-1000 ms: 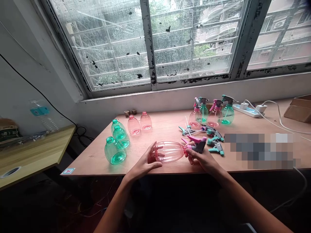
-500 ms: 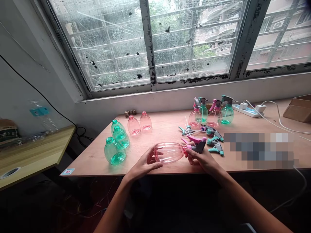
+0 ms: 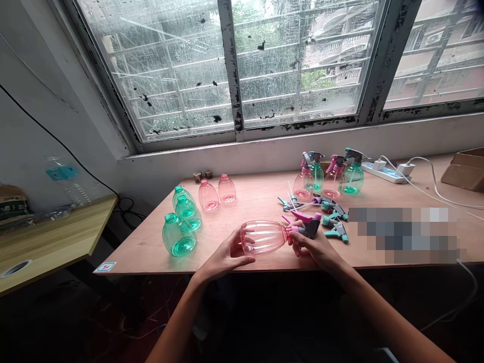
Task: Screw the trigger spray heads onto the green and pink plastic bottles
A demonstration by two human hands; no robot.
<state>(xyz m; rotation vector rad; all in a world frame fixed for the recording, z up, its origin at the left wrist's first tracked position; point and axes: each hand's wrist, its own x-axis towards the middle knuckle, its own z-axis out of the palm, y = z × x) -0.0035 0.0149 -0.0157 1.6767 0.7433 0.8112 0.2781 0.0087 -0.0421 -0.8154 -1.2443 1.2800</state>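
Note:
A clear pink spray bottle (image 3: 263, 237) lies sideways in the air above the front edge of the table, its neck pointing right. My left hand (image 3: 233, 254) is closed around the base end. My right hand (image 3: 312, 248) grips the pink collar of the trigger sprayer (image 3: 308, 224), which sits at the bottle's neck; whether it is fully seated I cannot tell. Just behind my right hand lie several loose trigger sprayers (image 3: 336, 229) in teal, pink and grey.
Green bottles without tops (image 3: 179, 242) and two pink ones (image 3: 208, 195) stand at the left. Bottles with sprayers fitted (image 3: 333, 179) stand at the back, near a white power strip (image 3: 385, 172). A cardboard box (image 3: 463, 170) is at the far right. A lower side table (image 3: 81, 227) stands left.
Hardly anything differs. The bottle and my left fingers have shifted very slightly; my right hand stays at the sprayer's collar.

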